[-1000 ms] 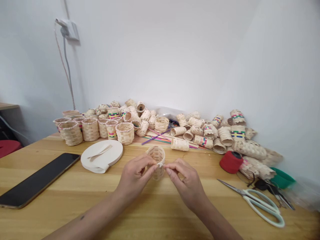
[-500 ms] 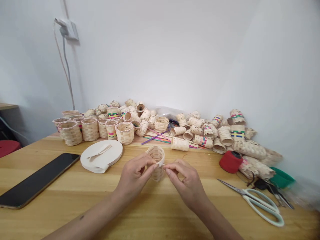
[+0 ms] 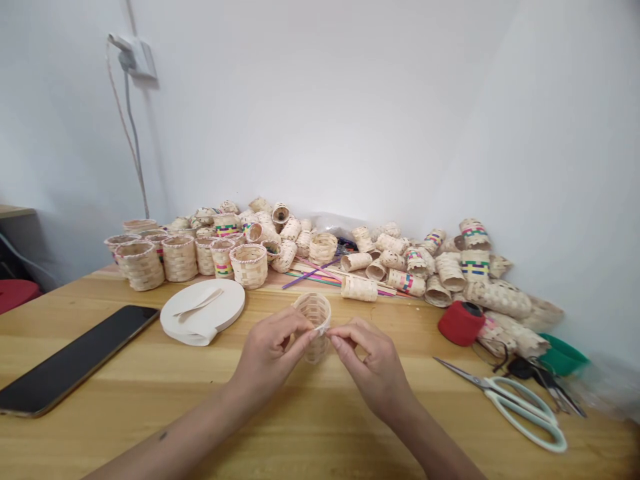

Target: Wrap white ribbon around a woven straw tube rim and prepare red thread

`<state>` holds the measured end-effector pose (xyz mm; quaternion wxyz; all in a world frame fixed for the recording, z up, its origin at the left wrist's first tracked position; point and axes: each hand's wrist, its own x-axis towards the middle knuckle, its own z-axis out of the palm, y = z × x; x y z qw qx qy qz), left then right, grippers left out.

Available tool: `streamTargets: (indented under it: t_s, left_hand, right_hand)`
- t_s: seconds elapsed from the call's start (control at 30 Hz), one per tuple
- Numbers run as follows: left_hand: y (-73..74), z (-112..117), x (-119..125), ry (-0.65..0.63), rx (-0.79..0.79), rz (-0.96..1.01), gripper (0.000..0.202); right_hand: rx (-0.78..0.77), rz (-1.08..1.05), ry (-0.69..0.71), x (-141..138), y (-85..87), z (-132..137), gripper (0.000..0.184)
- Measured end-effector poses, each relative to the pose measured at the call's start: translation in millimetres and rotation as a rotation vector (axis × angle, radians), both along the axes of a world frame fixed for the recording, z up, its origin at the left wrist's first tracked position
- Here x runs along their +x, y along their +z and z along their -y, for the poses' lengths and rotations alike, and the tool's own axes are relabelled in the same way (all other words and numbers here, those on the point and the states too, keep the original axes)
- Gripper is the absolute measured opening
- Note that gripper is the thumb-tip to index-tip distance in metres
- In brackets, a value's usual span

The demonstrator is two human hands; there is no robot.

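Bare table [image 3: 320, 433] lies open in front of and between the forearms, well short of the near edge. Both hands are raised at mid-table. The left hand [image 3: 267, 357] and right hand [image 3: 373, 363] close thumb and forefinger on the rim of a small woven basket [image 3: 314, 313], perhaps on a thin pale strip there. A phone [image 3: 75, 360] and a white roll [image 3: 203, 310] lie to the left, and scissors [image 3: 515, 400] and a red spool [image 3: 461, 323] to the right. A heap of baskets [image 3: 400, 260] lines the wall.

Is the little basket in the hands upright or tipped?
Upright: the small woven basket has its open rim on top; left hand and right hand pinch that rim.
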<state>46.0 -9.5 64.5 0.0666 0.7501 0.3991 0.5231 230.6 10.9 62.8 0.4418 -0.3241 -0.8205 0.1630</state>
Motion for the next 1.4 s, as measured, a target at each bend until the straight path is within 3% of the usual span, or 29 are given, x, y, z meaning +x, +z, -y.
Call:
streamTargets:
  t_s: [0.37, 0.77, 0.97, 1.07, 1.3, 1.4]
  left_hand:
    - [3.7, 6, -2, 0.176, 0.445, -0.315, 0.01]
    - [1.9, 8, 3, 0.148, 0.508, -0.41, 0.01]
    - [-0.9, 3, -5, 0.168, 0.532, -0.493, 0.01]
    - [0.3, 1, -7, 0.179, 0.498, -0.483, 0.01]
    - [-5.9, 0, 0, 0.155, 0.479, -0.465, 0.011]
    - [-10.1, 0, 2, 0.139, 0.478, -0.509, 0.012]
  right_hand:
    - [-0.156, -0.087, 0.029, -8, -4.5, 7, 0.014]
    - [-0.265, -0.19, 0.063, -11, -7.3, 7, 0.023]
    - [-0.601, -0.269, 0.15, -9, -8.6, -3, 0.018]
    - [-0.69, -0.346, 0.193, -8, -9.0, -5, 0.018]
    - [-0.592, -0.467, 0.133, -16, -10.7, 0, 0.02]
    - [-0.519, -0.342, 0.104, -11, -8.1, -1, 0.013]
